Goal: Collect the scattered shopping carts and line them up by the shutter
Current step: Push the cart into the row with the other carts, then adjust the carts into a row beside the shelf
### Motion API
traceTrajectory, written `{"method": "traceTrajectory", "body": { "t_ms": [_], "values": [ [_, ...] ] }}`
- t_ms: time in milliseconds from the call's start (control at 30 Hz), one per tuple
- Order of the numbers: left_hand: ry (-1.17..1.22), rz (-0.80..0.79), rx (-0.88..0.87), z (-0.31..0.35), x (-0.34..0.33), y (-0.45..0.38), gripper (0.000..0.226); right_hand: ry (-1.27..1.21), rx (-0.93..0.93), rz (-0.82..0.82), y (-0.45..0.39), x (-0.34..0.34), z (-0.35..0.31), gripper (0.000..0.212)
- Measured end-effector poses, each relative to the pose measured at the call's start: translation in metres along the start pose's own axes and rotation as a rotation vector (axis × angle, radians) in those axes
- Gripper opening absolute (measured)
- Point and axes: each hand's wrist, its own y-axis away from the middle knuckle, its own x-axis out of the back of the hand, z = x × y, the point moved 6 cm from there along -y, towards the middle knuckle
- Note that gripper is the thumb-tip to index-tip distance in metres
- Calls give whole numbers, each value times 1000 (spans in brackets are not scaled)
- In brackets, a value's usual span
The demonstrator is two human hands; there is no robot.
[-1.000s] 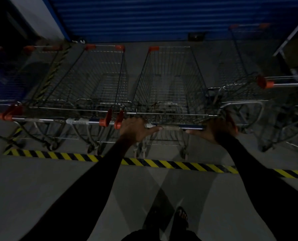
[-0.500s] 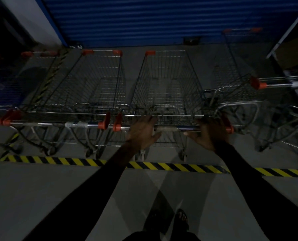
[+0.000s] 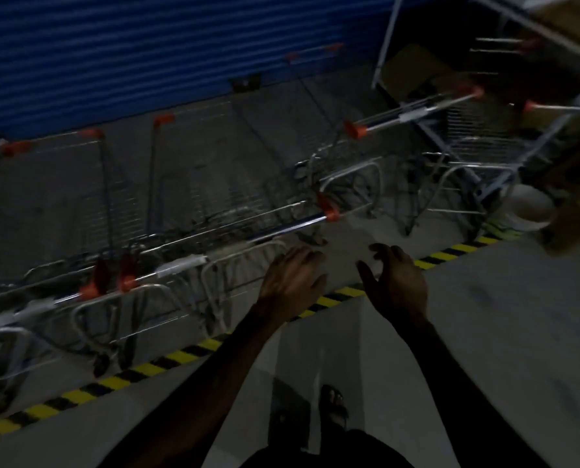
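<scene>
Head view, hands: your left hand [image 3: 292,278] and right hand [image 3: 396,282] hang empty above the floor, fingers spread and loosely curled, gripping nothing.
Head view, lined carts: three carts stand side by side with their noses toward the blue shutter [image 3: 146,52]; the nearest cart's handle bar [image 3: 282,231] lies just ahead of your left hand, not touched.
Head view, stray carts: a loose cart [image 3: 413,113] sits to the right near the metal rack [image 3: 504,25], angled away from the row, with more wire frames behind it; the dim light hides their count.
Head view, floor marking: hazard tape [image 3: 180,356] runs just behind the row's rear wheels.
Handling: you should expect stiff wire steel, fairly heavy but free-rolling on castors that may swerve.
Hold point: take the stray cart's handle bar with both hands, well apart, between its orange end caps [image 3: 358,131].
Risk: wire baskets can snag neighbouring frames, so steer in straight.
</scene>
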Motion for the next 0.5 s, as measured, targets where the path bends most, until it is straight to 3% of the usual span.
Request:
{"method": "traceTrajectory", "body": {
  "t_ms": [267, 500],
  "values": [
    [14, -110, -187, 98, -45, -21, 39, -101, -346, 99, 56, 41, 108, 39],
    [14, -93, -295, 177, -81, -78, 27, -164, -494, 114, 67, 70, 191, 45]
  ]
}}
